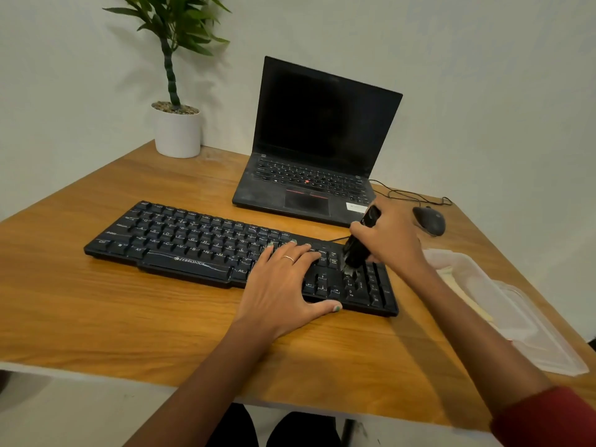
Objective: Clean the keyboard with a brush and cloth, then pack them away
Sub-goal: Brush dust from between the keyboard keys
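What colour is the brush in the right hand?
Black; the brush in the right hand shows in the head view, over the keyboard.

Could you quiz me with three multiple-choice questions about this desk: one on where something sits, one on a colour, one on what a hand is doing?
1. Where is the mouse?
A. Right of the laptop
B. Left of the plant pot
C. On the keyboard

2. What colour is the plant pot?
A. Black
B. White
C. Red

3. What is the right hand doing?
A. Lying flat and empty
B. Holding the mouse
C. Gripping the brush

Answers: 1 A, the mouse sits beside the laptop's right edge. 2 B, the pot is plainly white. 3 C, its fingers wrap the black brush, bristles down on the keyboard.
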The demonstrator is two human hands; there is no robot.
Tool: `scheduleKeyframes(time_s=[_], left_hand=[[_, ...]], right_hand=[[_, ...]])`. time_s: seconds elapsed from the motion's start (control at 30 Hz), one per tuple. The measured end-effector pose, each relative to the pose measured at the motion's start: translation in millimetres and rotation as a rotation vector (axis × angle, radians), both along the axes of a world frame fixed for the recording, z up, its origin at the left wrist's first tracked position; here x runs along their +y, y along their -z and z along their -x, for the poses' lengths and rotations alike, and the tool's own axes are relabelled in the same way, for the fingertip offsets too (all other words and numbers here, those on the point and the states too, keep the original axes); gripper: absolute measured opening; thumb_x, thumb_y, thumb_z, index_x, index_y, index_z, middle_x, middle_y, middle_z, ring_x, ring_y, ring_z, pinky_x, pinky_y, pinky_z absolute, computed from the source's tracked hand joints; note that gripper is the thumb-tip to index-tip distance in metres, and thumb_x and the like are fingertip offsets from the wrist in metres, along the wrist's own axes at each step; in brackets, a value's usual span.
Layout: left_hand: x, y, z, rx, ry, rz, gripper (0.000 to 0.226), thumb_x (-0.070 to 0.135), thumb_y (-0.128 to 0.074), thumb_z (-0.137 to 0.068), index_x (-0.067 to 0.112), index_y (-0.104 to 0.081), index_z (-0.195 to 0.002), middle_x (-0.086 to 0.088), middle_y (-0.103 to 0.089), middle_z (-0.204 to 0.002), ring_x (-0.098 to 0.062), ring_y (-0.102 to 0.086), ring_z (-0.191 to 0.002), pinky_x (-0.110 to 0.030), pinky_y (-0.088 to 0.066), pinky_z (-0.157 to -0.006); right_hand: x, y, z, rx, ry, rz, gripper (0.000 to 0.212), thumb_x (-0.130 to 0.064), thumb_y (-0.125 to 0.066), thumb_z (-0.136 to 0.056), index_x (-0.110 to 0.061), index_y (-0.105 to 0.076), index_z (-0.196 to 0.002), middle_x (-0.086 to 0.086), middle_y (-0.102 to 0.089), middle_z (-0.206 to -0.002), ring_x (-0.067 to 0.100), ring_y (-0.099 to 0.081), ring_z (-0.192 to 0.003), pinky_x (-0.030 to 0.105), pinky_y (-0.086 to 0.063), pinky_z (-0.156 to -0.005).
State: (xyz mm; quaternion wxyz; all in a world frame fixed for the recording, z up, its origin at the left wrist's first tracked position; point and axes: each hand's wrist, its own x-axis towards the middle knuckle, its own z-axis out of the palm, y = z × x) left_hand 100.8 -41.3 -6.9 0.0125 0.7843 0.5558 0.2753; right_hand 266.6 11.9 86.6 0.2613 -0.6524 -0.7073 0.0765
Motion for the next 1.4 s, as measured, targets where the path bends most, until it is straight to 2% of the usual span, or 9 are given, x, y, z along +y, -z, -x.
scheduleKeyframes(time_s=[0.13, 0.3, 0.47, 0.6, 0.8, 0.93, 1.13, 1.3, 1.4], left_hand=[[0.5, -0.8, -0.1, 0.010, -0.001, 0.013, 0.091, 0.084, -0.043, -0.073, 0.032, -0.030, -0.146, 0.010, -0.030, -0.154, -0.010, -0.017, -0.144, -0.034, -0.006, -0.120], [0.5, -0.2, -0.3, -0.002, -0.001, 0.002, 0.090, 0.084, -0.044, -0.073, 0.031, -0.033, -0.145, 0.010, -0.032, -0.153, -0.010, -0.019, -0.143, -0.034, -0.006, -0.119], [1.1, -0.9, -0.3, 0.012, -0.002, 0.010, 0.090, 0.084, -0.043, -0.073, 0.031, -0.031, -0.146, 0.009, -0.031, -0.153, -0.010, -0.018, -0.144, -0.035, -0.006, -0.119], [1.0, 0.2, 0.1, 0.005, -0.006, 0.003, 0.089, 0.083, -0.043, -0.074, 0.032, -0.032, -0.146, 0.010, -0.031, -0.153, -0.010, -0.018, -0.143, -0.034, -0.006, -0.119], [1.9, 0.3, -0.2, 0.013, -0.009, 0.002, 0.089, 0.083, -0.043, -0.074, 0.031, -0.031, -0.146, 0.010, -0.031, -0.153, -0.010, -0.018, -0.143, -0.035, -0.006, -0.119], [1.9, 0.6, -0.1, -0.002, -0.004, 0.004, 0.089, 0.082, -0.044, -0.075, 0.031, -0.033, -0.145, 0.009, -0.032, -0.153, -0.011, -0.019, -0.143, -0.035, -0.007, -0.119], [2.8, 1.7, 0.3, 0.011, -0.009, 0.011, 0.090, 0.084, -0.043, -0.073, 0.032, -0.031, -0.146, 0.010, -0.031, -0.153, -0.010, -0.018, -0.143, -0.036, -0.007, -0.120], [1.7, 1.3, -0.5, -0.009, 0.001, 0.001, 0.088, 0.081, -0.045, -0.075, 0.031, -0.033, -0.145, 0.009, -0.032, -0.152, -0.011, -0.019, -0.143, -0.036, -0.006, -0.119], [1.7, 1.5, -0.2, 0.004, -0.003, -0.003, 0.087, 0.081, -0.045, -0.075, 0.031, -0.031, -0.146, 0.009, -0.031, -0.153, -0.011, -0.019, -0.143, -0.035, -0.006, -0.119]], right_hand=[[9.9, -18.6, -11.9, 0.075, -0.032, 0.249, 0.022, -0.023, -0.062, -0.086, -0.012, -0.047, -0.097, 0.012, -0.064, -0.081, 0.028, -0.069, -0.061, 0.036, -0.058, -0.054], [3.9, 3.7, 1.2, -0.093, -0.007, -0.127, 0.023, -0.028, -0.061, -0.086, -0.016, -0.045, -0.098, 0.000, -0.053, -0.082, 0.015, -0.054, -0.071, 0.020, -0.044, -0.051], [1.5, -21.8, 3.8, -0.109, -0.090, 0.237, 0.026, -0.027, -0.063, -0.087, -0.018, -0.042, -0.100, 0.001, -0.056, -0.080, 0.016, -0.064, -0.060, 0.026, -0.055, -0.048], [4.5, -2.1, 10.2, -0.197, -0.014, -0.076, 0.026, -0.031, -0.060, -0.087, -0.017, -0.045, -0.104, 0.006, -0.060, -0.089, 0.018, -0.055, -0.072, 0.022, -0.042, -0.048], [3.7, -26.6, 1.3, 0.020, -0.101, 0.417, 0.026, -0.023, -0.066, -0.085, -0.014, -0.046, -0.100, 0.009, -0.063, -0.081, 0.022, -0.068, -0.059, 0.032, -0.059, -0.053], [6.6, -9.1, 1.6, -0.068, -0.003, 0.032, 0.027, -0.027, -0.063, -0.086, -0.015, -0.046, -0.105, 0.006, -0.059, -0.091, 0.026, -0.066, -0.078, 0.040, -0.059, -0.063], [-5.4, -25.1, -5.9, 0.016, -0.101, 0.432, 0.026, -0.021, -0.066, -0.085, -0.012, -0.048, -0.100, 0.014, -0.064, -0.084, 0.025, -0.067, -0.054, 0.030, -0.056, -0.047], [-11.5, -7.3, 1.0, 0.022, -0.028, 0.078, 0.024, -0.024, -0.064, -0.086, -0.013, -0.049, -0.101, 0.007, -0.058, -0.089, 0.025, -0.067, -0.074, 0.039, -0.059, -0.054], [-21.7, -13.7, 1.0, 0.040, -0.115, 0.247, 0.024, -0.026, -0.065, -0.085, -0.014, -0.049, -0.097, 0.006, -0.063, -0.081, 0.018, -0.068, -0.056, 0.026, -0.054, -0.045]])
